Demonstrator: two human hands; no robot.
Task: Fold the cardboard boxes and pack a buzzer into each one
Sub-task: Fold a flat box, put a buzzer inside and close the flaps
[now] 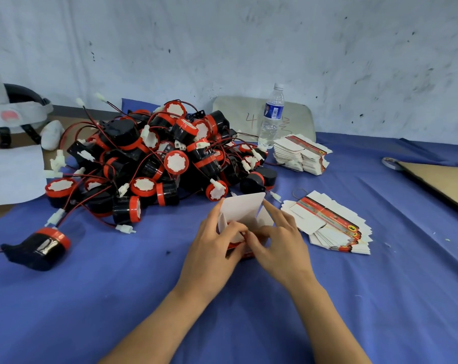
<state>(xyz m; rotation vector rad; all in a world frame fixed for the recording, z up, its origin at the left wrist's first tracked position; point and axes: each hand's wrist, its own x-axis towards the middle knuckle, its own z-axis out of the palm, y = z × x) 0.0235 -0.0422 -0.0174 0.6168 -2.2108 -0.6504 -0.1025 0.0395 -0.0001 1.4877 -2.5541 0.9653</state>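
**Both Hands Closed on a Half-Folded Box**

Reached in from the near edge with both bare forearms, converging over the blue cloth [117, 285]. Gripped the cardboard box [245, 206] at mid-table with the left hand [214, 248], fingers curled round its left side and thumb tucked in at the front. Pinched a lower flap with the right hand [277, 243], index finger laid straight along the right wall and the other fingers bent. Held the box with its white rear flap upright and its red printed side low between the palms; could not tell whether it touched the cloth.

Found a fanned stack of flat boxes [332, 227] just beside the right hand, with a rubber band [300, 193] behind it. Found a lone buzzer [42, 245] on its side well to the left. Faced, directly behind the upright flap, the pile of buzzers [154, 158]: black and red, tangled in wires and white connectors. Farther right, noted a second stack [301, 156] and a water bottle [271, 119] near the wall.
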